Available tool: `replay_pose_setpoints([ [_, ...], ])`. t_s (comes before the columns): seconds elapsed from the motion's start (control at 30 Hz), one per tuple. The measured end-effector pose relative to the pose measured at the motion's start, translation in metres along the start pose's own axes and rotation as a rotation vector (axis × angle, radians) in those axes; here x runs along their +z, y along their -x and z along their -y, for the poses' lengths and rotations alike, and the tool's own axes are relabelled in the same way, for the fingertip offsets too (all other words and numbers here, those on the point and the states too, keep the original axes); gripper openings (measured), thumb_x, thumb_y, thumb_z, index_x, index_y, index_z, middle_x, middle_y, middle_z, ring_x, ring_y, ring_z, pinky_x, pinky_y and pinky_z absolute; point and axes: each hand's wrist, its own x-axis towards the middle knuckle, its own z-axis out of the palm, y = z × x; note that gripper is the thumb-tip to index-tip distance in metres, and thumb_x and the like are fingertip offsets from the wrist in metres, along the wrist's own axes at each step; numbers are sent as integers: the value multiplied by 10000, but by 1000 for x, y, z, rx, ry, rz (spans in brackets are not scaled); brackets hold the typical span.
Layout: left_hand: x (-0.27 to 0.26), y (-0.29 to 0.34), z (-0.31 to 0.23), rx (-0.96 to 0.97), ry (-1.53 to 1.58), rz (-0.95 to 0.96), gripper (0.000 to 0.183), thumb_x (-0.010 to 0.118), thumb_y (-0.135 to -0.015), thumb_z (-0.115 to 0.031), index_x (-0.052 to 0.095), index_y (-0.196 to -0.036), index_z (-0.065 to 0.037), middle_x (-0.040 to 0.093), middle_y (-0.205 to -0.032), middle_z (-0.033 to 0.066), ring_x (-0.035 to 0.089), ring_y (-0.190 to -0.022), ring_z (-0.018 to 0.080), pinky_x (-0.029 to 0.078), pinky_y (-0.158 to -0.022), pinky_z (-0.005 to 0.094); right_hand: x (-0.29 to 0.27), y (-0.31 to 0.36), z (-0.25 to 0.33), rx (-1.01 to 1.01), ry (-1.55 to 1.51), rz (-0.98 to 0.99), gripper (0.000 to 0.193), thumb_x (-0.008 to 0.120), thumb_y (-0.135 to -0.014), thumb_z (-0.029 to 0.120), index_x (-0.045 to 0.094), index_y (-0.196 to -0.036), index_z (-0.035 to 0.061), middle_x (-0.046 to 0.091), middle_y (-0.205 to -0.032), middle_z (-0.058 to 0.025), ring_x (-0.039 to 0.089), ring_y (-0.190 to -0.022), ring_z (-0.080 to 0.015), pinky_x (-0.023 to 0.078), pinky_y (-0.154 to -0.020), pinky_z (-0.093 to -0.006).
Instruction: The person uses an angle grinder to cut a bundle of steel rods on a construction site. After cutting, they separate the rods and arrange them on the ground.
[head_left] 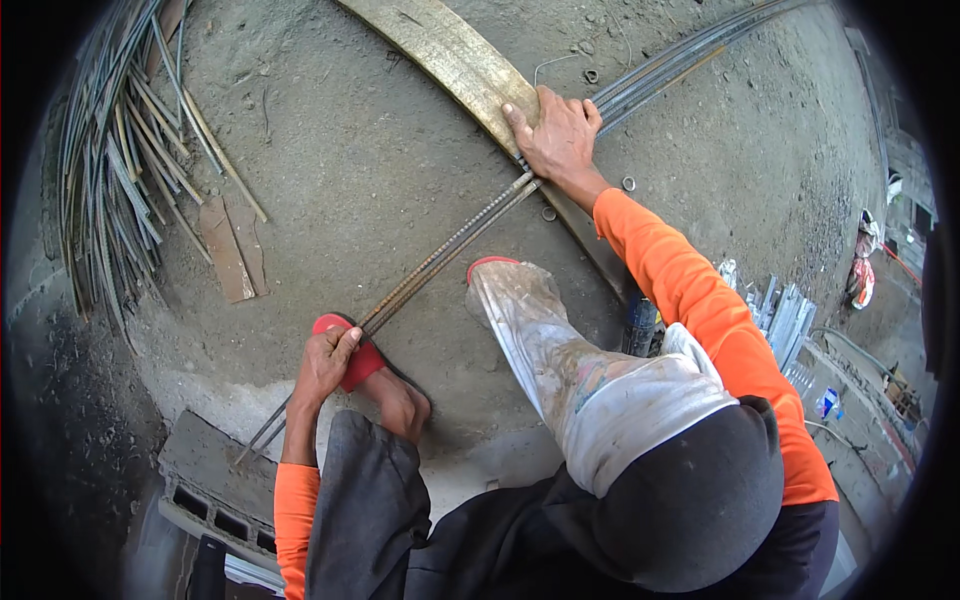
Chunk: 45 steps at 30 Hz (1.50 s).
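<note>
Thin ribbed steel rebars (450,248) run diagonally from low on the left up to a long wooden plank (440,45). My left hand (326,362) is closed around their near part, beside the red slipper (362,368) on my left foot. My right hand (558,135) bends over the bars where they cross the plank, its thumb resting toward the wood. The hand hides part of the crossing. Beyond it a bundle of grey bars (690,70) stretches to the upper right; I cannot tell whether these are the same bars.
A pile of cut rebars (125,170) lies at the left, next to a brown board scrap (230,248). A hollow concrete block (222,505) sits at lower left. Small rings (628,183) dot the ground near the plank. Metal pieces (787,320) lie at the right.
</note>
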Motion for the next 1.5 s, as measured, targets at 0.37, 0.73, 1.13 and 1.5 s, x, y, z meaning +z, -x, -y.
replay_pose_setpoints([
  [0.37, -1, 23, -5, -165, -51, -34, 599, 610, -1060, -491, 674, -821, 55, 605, -629, 137, 572, -631, 190, 478, -622, 401, 1, -3, 0, 6, -21, -32, 687, 526, -1009, 615, 645, -1289, -2, 715, -1122, -169, 586, -1169, -315, 225, -1170, -559],
  [0.73, -24, 64, -70, -260, -121, 17, 641, 599, -1069, -500, 644, -746, 52, 551, -614, 86, 501, -632, 148, 441, -592, 406, -4, -3, -2, 25, -117, -72, 618, 558, -995, 604, 678, -1161, 21, 721, -1053, -157, 592, -1149, -306, 215, -1171, -548],
  [1.13, -29, 108, -145, -406, -199, 57, 672, 553, -1089, -505, 627, -782, 88, 481, -602, 105, 448, -644, 172, 435, -610, 434, -14, -3, -1, 60, -123, 4, 594, 541, -1013, 592, 678, -1139, 27, 718, -1040, -164, 597, -1118, -306, 229, -1150, -532],
  [1.5, -60, 131, -233, -362, -369, 130, 611, 514, -1118, -455, 686, -1000, 120, 533, -677, 135, 481, -719, 179, 461, -678, 431, -17, -9, 4, 81, -170, 12, 598, 534, -1020, 585, 680, -1130, 16, 727, -1061, -173, 604, -1132, -315, 230, -1160, -548],
])
